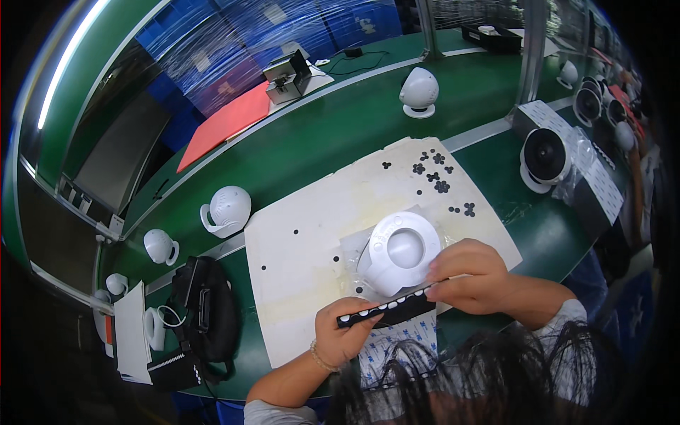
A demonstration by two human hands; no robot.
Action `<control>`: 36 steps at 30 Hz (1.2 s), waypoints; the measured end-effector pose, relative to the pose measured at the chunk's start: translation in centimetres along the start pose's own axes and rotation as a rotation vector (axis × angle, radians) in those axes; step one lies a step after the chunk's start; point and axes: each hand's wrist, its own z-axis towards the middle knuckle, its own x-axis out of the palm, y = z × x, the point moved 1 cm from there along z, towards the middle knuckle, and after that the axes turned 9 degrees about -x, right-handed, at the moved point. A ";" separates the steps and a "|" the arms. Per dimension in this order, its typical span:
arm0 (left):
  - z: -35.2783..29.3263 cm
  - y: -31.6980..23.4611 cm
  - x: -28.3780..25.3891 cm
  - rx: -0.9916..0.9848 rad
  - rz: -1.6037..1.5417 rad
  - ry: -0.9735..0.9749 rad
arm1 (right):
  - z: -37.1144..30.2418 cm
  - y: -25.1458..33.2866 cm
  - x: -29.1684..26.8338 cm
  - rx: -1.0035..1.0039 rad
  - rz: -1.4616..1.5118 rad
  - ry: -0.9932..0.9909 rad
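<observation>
Black strip (402,312) spans left hand (345,329) and right hand (473,278), both nearly closed, each pinching 1 end

So the place looks like a shop floor. There's a green worktable (496,170) up near, then a long green surface (326,138) running left to right, metal rail (482,134) between them. Another green bench (386,48) sits farther back, with film-wrapped blue stacks (365,25) behind it. Metal post (533,49) on the right, and a bright light tube (71,67) glaring far left, pretty dark below.
</observation>
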 end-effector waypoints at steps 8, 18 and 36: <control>0.1 -0.1 0.1 -0.107 0.009 -0.012 | 0.3 0.2 -1.1 0.115 -0.014 -0.048; -0.2 -0.2 0.4 -0.102 -0.052 -0.051 | -0.4 -0.6 -1.4 0.236 0.258 -0.139; -0.2 -0.5 0.7 -0.176 0.035 0.019 | 0.0 0.6 1.0 -0.083 0.150 0.073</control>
